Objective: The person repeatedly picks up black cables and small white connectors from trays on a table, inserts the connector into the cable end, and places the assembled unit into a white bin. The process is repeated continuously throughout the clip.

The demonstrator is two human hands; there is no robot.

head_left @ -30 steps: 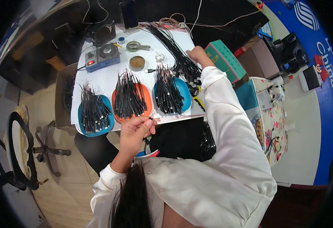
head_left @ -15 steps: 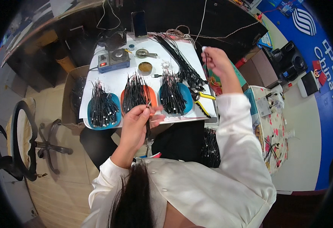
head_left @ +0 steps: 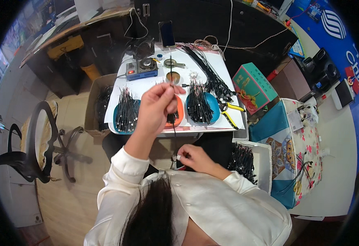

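My left hand (head_left: 157, 107), raised above the front of the white table, pinches a thin black cable (head_left: 171, 70) that stands upright and trails below the fingers. Close to my lap, my right hand (head_left: 198, 158) has its fingers curled in, with something small and white at the fingertips; what it grips, if anything, cannot be made out. Beneath the left hand is an orange tray (head_left: 180, 112) of short black cables, partly covered. Blue trays flank it: the left one (head_left: 117, 121) and the right one (head_left: 214, 110), both filled with bundled black cables.
Behind the trays sit a blue heating unit (head_left: 142, 69), a round tin (head_left: 173, 77) and a phone (head_left: 167, 33). Yellow-handled pliers (head_left: 231, 114) lie at the right edge, below long cables (head_left: 216, 80). A green box (head_left: 255, 87) and a white bin (head_left: 263, 164) stand to the right.
My right hand has come down from the table's far right to my lap. My left hand has risen with the cable upright. The whole view has shifted slightly.
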